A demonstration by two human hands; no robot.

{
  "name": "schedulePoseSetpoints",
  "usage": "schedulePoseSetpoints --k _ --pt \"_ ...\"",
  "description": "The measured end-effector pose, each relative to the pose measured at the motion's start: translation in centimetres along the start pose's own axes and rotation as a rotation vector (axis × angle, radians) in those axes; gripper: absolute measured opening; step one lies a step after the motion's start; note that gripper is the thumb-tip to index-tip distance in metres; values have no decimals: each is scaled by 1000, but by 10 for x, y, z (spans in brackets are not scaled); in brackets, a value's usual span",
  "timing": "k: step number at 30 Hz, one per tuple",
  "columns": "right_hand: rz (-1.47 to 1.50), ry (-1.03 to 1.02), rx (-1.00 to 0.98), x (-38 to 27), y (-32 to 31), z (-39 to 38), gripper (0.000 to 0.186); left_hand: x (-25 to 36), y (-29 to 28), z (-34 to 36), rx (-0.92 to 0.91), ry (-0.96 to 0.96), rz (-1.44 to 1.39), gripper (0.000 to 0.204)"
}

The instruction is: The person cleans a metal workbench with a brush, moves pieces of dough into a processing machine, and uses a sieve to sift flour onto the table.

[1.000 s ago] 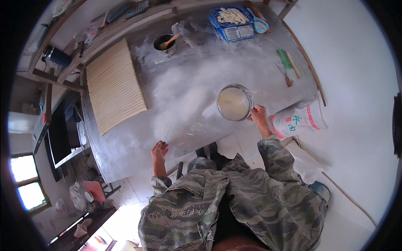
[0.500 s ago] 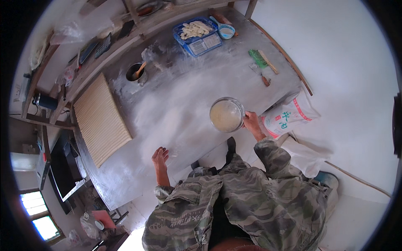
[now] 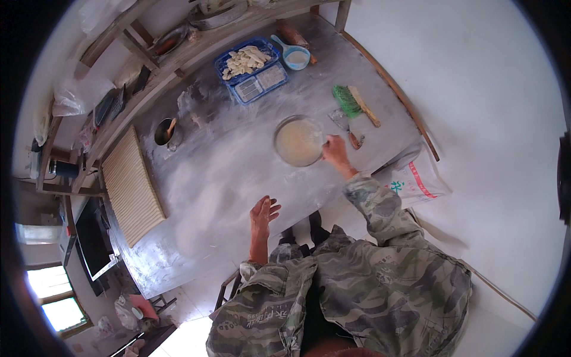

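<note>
My right hand [image 3: 336,150] grips the edge of a round metal-rimmed sieve [image 3: 299,141], slightly blurred, over the right part of the grey table [image 3: 235,134]. Pale flour-like powder shows across the sieve's face. My left hand [image 3: 263,215] is above the table's near edge, fingers apart, with nothing in it. White powder [image 3: 205,184] dusts the middle of the tabletop. Right of the sieve lie a wooden-handled scraper [image 3: 345,127] and a brush with green bristles [image 3: 346,101].
A cream ridged sheet [image 3: 134,187] covers the table's left end. Farther back are a dark pot [image 3: 161,131] with a wooden handle in it, a blue tray [image 3: 253,92] of dough pieces, and a light-blue ladle [image 3: 296,58] holding white powder. A white sack [image 3: 416,184] stands off the right edge.
My right hand has carried the sieve farther over the table, away from me. My left hand has moved right and its fingers have spread. The whole view has shifted slightly.
</note>
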State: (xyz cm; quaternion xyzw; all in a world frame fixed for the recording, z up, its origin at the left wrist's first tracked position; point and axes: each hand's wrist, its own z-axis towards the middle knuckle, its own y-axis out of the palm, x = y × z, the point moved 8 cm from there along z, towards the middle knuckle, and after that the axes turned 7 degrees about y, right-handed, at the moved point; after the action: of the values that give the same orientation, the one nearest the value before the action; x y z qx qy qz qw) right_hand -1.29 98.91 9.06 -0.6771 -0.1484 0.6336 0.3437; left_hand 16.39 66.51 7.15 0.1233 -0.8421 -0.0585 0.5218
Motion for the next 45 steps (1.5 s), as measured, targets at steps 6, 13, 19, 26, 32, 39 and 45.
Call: schedulePoseSetpoints --k 6,13,19,26,32,39,45 --pt "213 140 -294 -24 25 -41 15 38 66 47 -58 48 33 57" --pt "157 129 -275 43 -58 19 27 -5 93 79 -51 -43 -51 37" --pt "-528 268 48 198 -121 110 33 -19 89 78 173 -59 -159 34" --pt "-578 69 -208 229 -87 191 31 -42 121 71 388 -71 -243 31" --pt "-297 89 32 214 -119 349 43 -50 152 85 393 -46 -262 32" --pt "-507 -248 -270 114 -45 192 60 -59 148 73 519 -38 -355 31" --pt "-417 -204 -459 162 -13 97 40 -59 149 76 538 -41 -377 30"
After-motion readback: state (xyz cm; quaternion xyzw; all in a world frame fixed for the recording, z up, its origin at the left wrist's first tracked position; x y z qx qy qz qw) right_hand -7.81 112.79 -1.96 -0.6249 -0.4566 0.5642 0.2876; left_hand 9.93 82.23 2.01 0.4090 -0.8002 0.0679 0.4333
